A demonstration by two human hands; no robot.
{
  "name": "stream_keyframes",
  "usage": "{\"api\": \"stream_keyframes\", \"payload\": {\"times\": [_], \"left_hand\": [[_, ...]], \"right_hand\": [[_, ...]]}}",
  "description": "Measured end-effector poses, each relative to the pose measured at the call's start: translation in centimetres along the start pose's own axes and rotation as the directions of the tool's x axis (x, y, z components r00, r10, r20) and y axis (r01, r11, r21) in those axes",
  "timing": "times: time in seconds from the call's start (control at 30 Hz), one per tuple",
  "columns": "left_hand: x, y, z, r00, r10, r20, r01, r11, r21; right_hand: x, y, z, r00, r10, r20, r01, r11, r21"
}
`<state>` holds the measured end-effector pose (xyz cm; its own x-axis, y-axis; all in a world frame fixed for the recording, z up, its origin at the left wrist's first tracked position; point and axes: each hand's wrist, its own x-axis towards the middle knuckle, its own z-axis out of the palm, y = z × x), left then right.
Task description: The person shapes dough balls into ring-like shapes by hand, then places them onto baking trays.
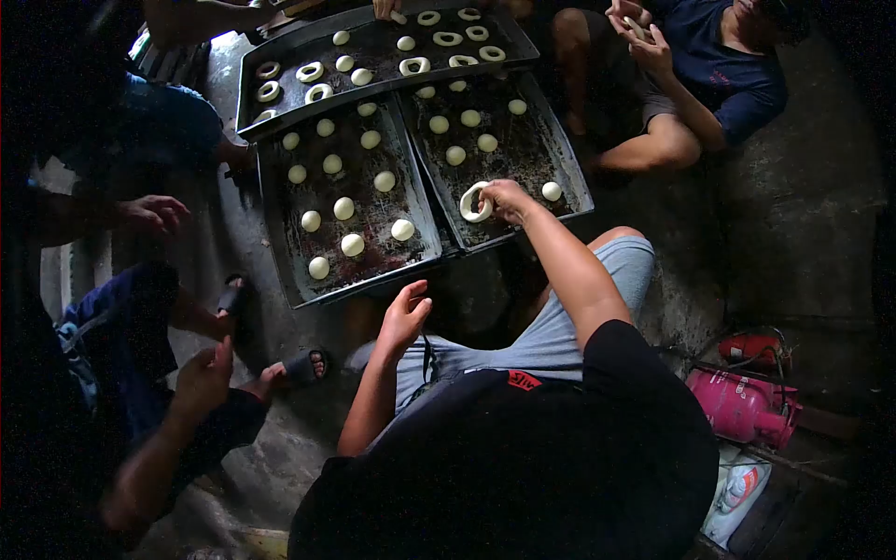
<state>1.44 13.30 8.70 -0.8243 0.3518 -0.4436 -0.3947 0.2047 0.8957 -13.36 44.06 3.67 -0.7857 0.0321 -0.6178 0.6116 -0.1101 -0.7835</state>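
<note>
My right hand (505, 202) pinches the right side of a white dough ring (476, 202) at the near end of the right dark tray (583, 177). My left hand (405, 316) is raised over my lap, just in front of the left tray (427, 229), with its fingers apart and nothing in it. Several round dough balls lie on both trays; one ball (552, 191) sits to the right of my right hand, and another (402, 230) lies beyond my left hand.
A third tray (245, 93) across the far side holds dough rings and balls. Co-workers sit at the left and upper right, one with dough (637, 29) in the hands. A pink gas cylinder (733, 403) and a white bag (742, 490) are at the lower right.
</note>
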Motion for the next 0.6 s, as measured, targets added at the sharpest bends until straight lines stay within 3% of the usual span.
{"api": "stream_keyframes", "payload": {"times": [0.03, 0.07, 0.1, 0.2, 0.23, 0.27, 0.3, 0.37, 0.4, 0.43, 0.5, 0.53, 0.57, 0.6], "left_hand": [[-0.1, -0.2, -0.1, 1.0, -0.003, 0.0, 0.003, 1.0, 0.016], [-0.2, -0.2, -0.2, 1.0, -0.016, -0.006, 0.016, 1.0, 0.002], [-0.4, -0.2, -0.5, 1.0, -0.019, -0.007, 0.019, 1.0, 0.005], [-1.2, 1.4, -1.3, 0.997, -0.029, -0.077, 0.036, 0.995, 0.091], [-0.6, -0.6, -2.0, 0.996, -0.015, -0.087, 0.023, 0.995, 0.094], [-0.6, -0.9, -2.3, 0.995, -0.001, -0.097, 0.009, 0.997, 0.083], [-0.5, -1.2, -2.4, 0.994, 0.019, -0.106, -0.011, 0.997, 0.073], [-0.5, -1.4, -2.3, 0.994, 0.011, -0.112, 0.001, 0.995, 0.101], [-0.5, -1.5, -2.1, 0.994, 0.035, -0.103, -0.024, 0.994, 0.105], [-0.5, -1.6, -2.0, 0.994, 0.057, -0.095, -0.047, 0.993, 0.111], [-0.8, 0.1, -1.3, 0.994, 0.057, -0.088, -0.042, 0.987, 0.157], [-0.7, 0.5, -1.0, 0.995, 0.06, -0.078, -0.05, 0.991, 0.122], [-0.5, 1.0, -0.6, 0.995, 0.067, -0.068, -0.061, 0.995, 0.084], [-0.5, 1.8, -0.2, 0.997, 0.048, -0.062, -0.045, 0.998, 0.053]], "right_hand": [[1.2, 1.7, -0.1, 0.998, 0.057, -0.027, -0.053, 0.988, 0.147], [4.9, 5.1, -1.8, 0.995, 0.074, -0.065, -0.074, 0.997, -0.002], [3.9, 5.2, -1.5, 0.987, 0.054, -0.152, -0.057, 0.998, -0.014], [3.6, 5.1, -1.6, 0.975, -0.05, -0.214, 0.022, 0.991, -0.131], [2.5, 4.3, -1.8, 0.938, -0.171, -0.302, 0.021, 0.896, -0.444], [2.2, 4.4, -2.4, 0.886, -0.314, -0.34, -0.022, 0.706, -0.708], [2.3, 4.6, -2.8, 0.885, -0.313, -0.345, -0.026, 0.706, -0.707], [3.8, 4.6, -3.7, 0.619, -0.559, -0.552, -0.071, 0.66, -0.748], [4.9, 4.7, -4.1, 0.57, -0.521, -0.635, -0.166, 0.684, -0.71], [5.6, 4.7, -4.9, 0.571, -0.52, -0.636, -0.165, 0.686, -0.709], [5.3, 3.7, -5.2, 0.847, -0.225, -0.481, -0.193, 0.713, -0.674], [4.9, 3.8, -4.6, 0.784, -0.329, -0.526, -0.165, 0.707, -0.688], [4.3, 3.2, -4.2, 0.779, -0.335, -0.529, -0.162, 0.709, -0.687], [3.3, 2.4, -3.7, 0.87, -0.327, -0.37, -0.014, 0.733, -0.681]]}}
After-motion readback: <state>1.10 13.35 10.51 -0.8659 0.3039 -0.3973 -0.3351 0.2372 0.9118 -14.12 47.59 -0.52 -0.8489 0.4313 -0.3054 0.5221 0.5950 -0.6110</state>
